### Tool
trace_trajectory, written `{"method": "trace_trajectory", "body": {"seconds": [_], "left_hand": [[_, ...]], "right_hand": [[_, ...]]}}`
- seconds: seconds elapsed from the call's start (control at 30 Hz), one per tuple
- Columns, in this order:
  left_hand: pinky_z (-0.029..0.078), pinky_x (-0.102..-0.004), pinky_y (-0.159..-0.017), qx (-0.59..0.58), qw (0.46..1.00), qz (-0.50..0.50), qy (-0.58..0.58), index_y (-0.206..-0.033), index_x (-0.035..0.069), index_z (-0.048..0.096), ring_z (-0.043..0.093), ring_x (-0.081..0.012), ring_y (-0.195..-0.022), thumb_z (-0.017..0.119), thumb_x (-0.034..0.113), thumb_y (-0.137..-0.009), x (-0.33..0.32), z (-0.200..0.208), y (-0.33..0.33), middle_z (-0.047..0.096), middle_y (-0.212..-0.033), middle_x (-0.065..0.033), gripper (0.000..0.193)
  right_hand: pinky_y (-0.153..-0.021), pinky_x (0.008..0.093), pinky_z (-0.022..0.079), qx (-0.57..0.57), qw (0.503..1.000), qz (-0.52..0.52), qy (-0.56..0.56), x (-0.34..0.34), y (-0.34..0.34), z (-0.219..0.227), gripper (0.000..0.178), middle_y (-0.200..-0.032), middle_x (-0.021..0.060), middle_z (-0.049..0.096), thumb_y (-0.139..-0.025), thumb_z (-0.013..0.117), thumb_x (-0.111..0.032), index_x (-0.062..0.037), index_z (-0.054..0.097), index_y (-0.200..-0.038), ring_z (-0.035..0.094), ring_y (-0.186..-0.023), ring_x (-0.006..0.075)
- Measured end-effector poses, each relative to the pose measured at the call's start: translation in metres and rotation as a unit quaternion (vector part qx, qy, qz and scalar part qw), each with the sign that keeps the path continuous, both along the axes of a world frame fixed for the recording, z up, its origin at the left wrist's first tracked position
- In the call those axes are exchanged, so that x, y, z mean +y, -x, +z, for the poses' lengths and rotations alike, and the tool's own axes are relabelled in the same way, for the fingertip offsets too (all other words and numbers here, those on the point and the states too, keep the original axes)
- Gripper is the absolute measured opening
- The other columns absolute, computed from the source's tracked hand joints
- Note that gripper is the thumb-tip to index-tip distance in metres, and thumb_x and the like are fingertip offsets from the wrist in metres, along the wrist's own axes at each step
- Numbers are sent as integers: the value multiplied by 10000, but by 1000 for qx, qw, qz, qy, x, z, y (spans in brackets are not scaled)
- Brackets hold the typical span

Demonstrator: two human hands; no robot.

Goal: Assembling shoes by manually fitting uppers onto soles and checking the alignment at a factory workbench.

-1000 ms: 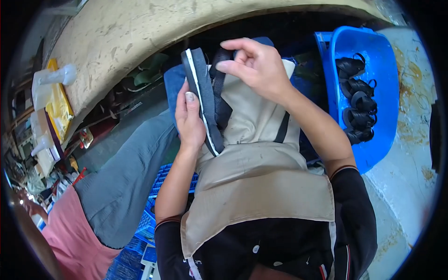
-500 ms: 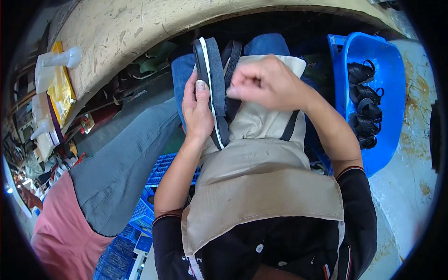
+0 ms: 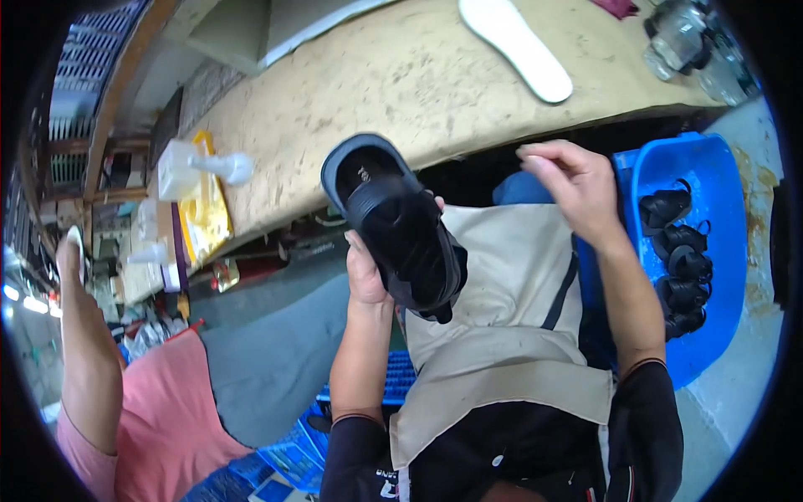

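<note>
My left hand (image 3: 368, 272) grips a black sandal (image 3: 397, 226), held up over my beige apron (image 3: 510, 318); my right hand (image 3: 573, 188) hovers apart, fingers loosely curled, near the blue bin (image 3: 711, 184) of straps (image 3: 677, 259)

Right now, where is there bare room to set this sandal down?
The tan workbench lies bare between the white insole and the spray bottle at its left end. The blue tub is crowded with black parts along its right side; its upper part looks free.
</note>
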State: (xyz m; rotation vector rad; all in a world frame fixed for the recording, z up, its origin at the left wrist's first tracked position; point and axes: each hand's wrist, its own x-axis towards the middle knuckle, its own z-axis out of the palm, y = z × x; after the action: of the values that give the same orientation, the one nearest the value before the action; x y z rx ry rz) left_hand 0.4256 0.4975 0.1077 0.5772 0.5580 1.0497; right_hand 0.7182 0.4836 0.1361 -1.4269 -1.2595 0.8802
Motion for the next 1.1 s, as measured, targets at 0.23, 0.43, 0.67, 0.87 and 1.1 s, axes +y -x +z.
{"method": "trace_trajectory", "body": {"seconds": [0.23, 0.43, 0.67, 0.87, 1.1], "left_hand": [[482, -343, -1044, 73, 997, -16, 36, -1451, -28, 449, 598, -255, -1231, 530, 155, -1012, -15, -26, -34, 588, -1380, -174, 483], [558, -341, -913, 514, 709, 165, -453, -1216, -52, 657, 696, -282, -1028, 687, -77, -821, -7, -2, -35, 693, -1194, -205, 397], [568, -300, -794, 584, 599, 247, -488, -1089, -31, 734, 712, -216, -852, 689, -62, -843, -10, -5, -39, 752, -1022, -156, 252], [542, -246, -727, 595, 740, 163, -267, -1011, -28, 735, 686, -185, -791, 693, 17, -888, -22, 20, -36, 757, -972, -158, 137], [499, -199, -699, 284, 954, -54, -77, -970, -23, 703, 631, -119, -740, 620, 107, -978, 5, 4, -15, 734, -948, -110, 154]], "right_hand": [[-886, 301, 555, -48, 980, 118, -156, 15, 63, -5, 433, -1152, 144, 710, -754, 752, 16, 37, 682, -1180, 694, -979, 253], [-839, 306, 569, -84, 974, 78, -194, -2, 76, -27, 367, -1152, 163, 713, -749, 746, 18, 39, 712, -1115, 705, -945, 271], [-752, 245, 560, -145, 940, 2, -308, 1, 89, -53, 282, -1062, 145, 720, -762, 736, 10, 38, 733, -1043, 702, -851, 218], [-647, 194, 506, 47, 991, 126, -11, 0, 52, -42, 138, -892, 86, 708, -869, 714, -105, 11, 744, -939, 645, -710, 130], [-538, 195, 418, 355, 895, 157, 221, 5, 65, -43, 296, -731, 8, 667, -963, 678, -280, -36, 735, -805, 531, -578, 67]]}}
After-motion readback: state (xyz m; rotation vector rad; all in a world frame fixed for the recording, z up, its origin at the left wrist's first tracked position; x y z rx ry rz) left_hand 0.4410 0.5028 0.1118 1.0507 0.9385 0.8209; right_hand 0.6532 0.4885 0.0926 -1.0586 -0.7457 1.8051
